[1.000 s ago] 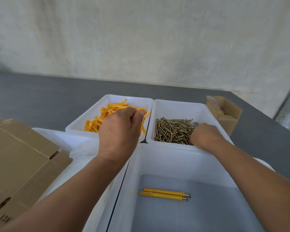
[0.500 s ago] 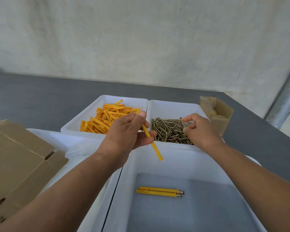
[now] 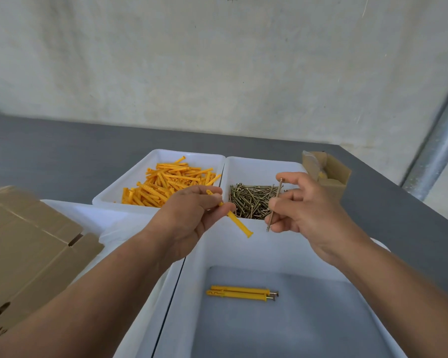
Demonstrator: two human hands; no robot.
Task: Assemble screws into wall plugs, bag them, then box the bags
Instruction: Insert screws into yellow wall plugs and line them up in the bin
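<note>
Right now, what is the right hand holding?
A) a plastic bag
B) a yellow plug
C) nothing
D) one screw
D: the right hand pinches one screw between its fingertips, while the left hand holds a yellow plug.

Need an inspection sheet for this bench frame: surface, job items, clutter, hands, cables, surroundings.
Surface: grey table, matte.
Job's things: plug tray holds loose plugs; screw tray beside it holds screws; near tray holds two assembled plugs, side by side.
Clutter: flattened cardboard at left; small open carton behind the screw tray.
Grippers: left hand grips one wall plug, tilted; right hand pinches one screw, head up; the two parts are apart.
Cables: nothing seen.
Surroundings: pale wall; metal pipe at right.
</note>
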